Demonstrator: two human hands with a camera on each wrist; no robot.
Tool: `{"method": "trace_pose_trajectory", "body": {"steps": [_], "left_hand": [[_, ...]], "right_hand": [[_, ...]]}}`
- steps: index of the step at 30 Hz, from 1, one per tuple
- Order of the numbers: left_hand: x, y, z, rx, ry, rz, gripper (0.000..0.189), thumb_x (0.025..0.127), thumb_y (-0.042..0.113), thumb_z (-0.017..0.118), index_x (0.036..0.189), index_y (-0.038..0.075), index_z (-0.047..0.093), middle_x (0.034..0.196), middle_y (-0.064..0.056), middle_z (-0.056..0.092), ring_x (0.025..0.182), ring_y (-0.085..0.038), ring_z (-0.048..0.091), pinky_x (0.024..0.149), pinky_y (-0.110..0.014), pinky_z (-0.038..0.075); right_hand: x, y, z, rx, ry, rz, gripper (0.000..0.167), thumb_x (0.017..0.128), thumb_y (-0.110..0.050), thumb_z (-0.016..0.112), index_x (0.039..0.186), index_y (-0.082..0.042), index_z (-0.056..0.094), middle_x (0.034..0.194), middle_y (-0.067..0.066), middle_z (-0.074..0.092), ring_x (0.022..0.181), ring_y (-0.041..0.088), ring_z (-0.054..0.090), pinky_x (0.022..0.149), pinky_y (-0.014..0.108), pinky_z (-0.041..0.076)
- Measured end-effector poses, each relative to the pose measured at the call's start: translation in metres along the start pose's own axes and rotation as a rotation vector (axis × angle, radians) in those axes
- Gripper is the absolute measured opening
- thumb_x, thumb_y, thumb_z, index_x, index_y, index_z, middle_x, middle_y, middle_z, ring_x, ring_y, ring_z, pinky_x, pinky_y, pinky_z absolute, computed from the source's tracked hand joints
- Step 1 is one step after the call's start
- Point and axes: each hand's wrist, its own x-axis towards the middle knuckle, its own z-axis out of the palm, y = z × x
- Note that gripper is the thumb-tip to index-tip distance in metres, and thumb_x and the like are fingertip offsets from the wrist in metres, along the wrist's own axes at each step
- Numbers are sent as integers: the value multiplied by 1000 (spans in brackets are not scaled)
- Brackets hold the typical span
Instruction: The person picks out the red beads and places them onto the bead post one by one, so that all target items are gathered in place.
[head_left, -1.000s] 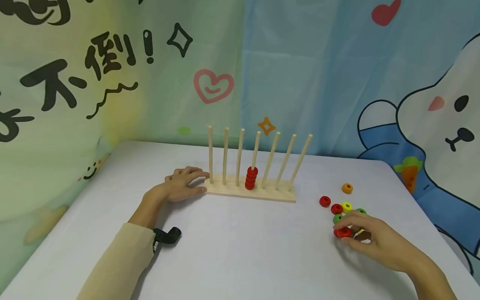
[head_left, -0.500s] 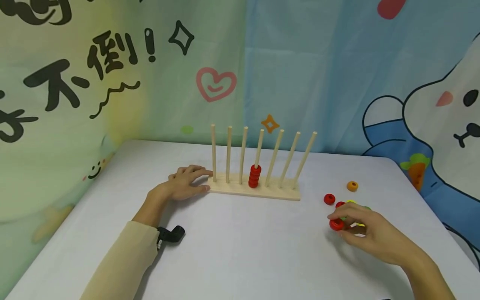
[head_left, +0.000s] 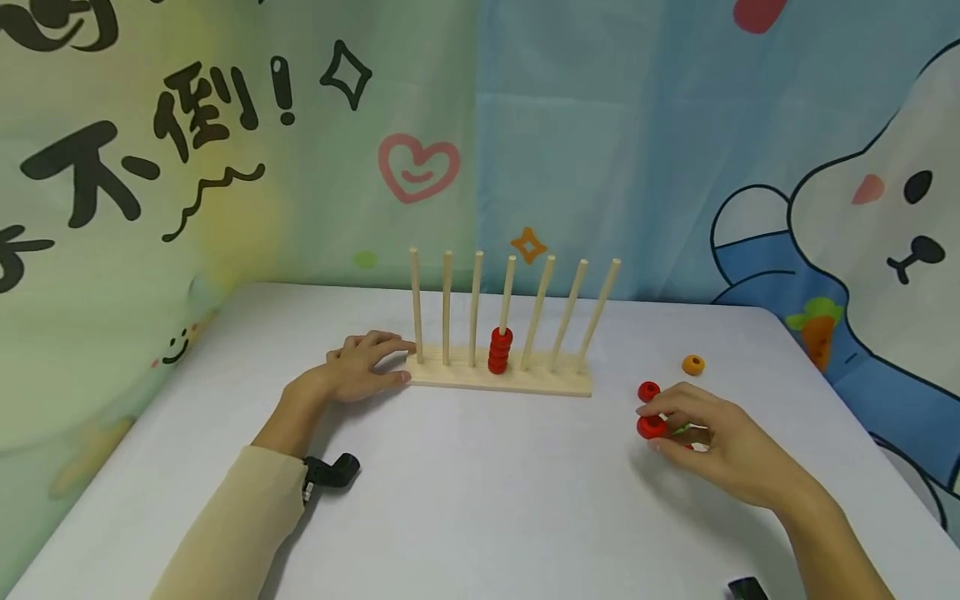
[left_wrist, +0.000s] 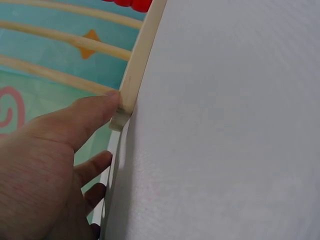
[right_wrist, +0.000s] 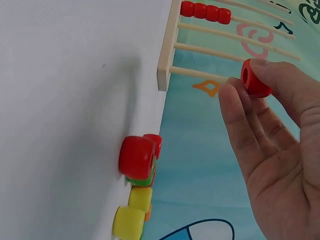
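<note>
A wooden peg rack (head_left: pixel 525 382) with several upright pegs stands toward the back of the table. Several red beads (head_left: pixel 499 351) are stacked on its middle peg. My left hand (head_left: pixel 358 369) rests at the rack's left end; its straight thumb (left_wrist: pixel 95 111) touches the base's end corner. Over the table at right, my right hand (head_left: pixel 723 442) pinches a red bead (head_left: pixel 651 427) between thumb and fingertips. The bead's hole shows in the right wrist view. Another red bead (head_left: pixel 648 391) lies just behind that hand, and an orange bead (head_left: pixel 693 364) farther back.
Yellow beads (right_wrist: pixel 128 223), a green bead (right_wrist: pixel 138 181) and red beads (right_wrist: pixel 136 157) lie together on the white table (head_left: pixel 480 500); my right hand mostly hides them in the head view. A printed cloth (head_left: pixel 570 150) hangs behind the table.
My right hand has lifted the red bead from the loose beads and carried it left and slightly back. The left hand keeps its place at the rack, which has not moved.
</note>
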Motion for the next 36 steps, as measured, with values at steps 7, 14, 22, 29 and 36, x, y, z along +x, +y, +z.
{"method": "trace_pose_trajectory", "body": {"steps": [7, 14, 22, 29, 36], "left_hand": [[-3, -3, -3, -1, -6, 6, 59, 100, 59, 54, 154, 36, 45, 164, -7, 30, 144, -48, 26, 104, -72, 25], [-3, 0, -4, 13, -9, 18, 60, 101, 58, 54, 154, 32, 45, 162, -12, 31, 142, -53, 27, 103, -76, 25], [-5, 0, -4, -5, -11, 12, 61, 101, 59, 53, 154, 31, 44, 163, -12, 30, 142, -53, 26, 104, -77, 23], [-3, -1, -2, 14, -14, 1, 59, 102, 56, 53, 155, 32, 44, 164, -11, 30, 143, -51, 27, 104, -76, 24], [-4, 0, -3, -2, -3, 8, 58, 102, 55, 54, 154, 31, 45, 165, -11, 30, 144, -51, 25, 105, -76, 22]], "right_hand": [[16, -5, 5, 16, 70, -65, 46, 83, 2, 83, 119, -23, 69, 112, -7, 64, 93, 8, 67, 77, 20, 57], [28, -8, 3, 96, 99, -129, 48, 82, 8, 81, 122, -18, 70, 118, -1, 65, 96, 10, 67, 77, 22, 59], [40, -10, 7, 106, 104, -146, 50, 82, 9, 81, 123, -18, 70, 118, -4, 67, 98, 11, 65, 81, 20, 57], [44, -12, 17, 127, 113, -146, 47, 84, 6, 81, 121, -19, 69, 117, -6, 66, 98, 12, 68, 79, 24, 59], [52, -19, 19, 171, 136, -190, 44, 83, 10, 80, 120, -11, 69, 116, -2, 67, 96, 14, 72, 79, 25, 59]]}}
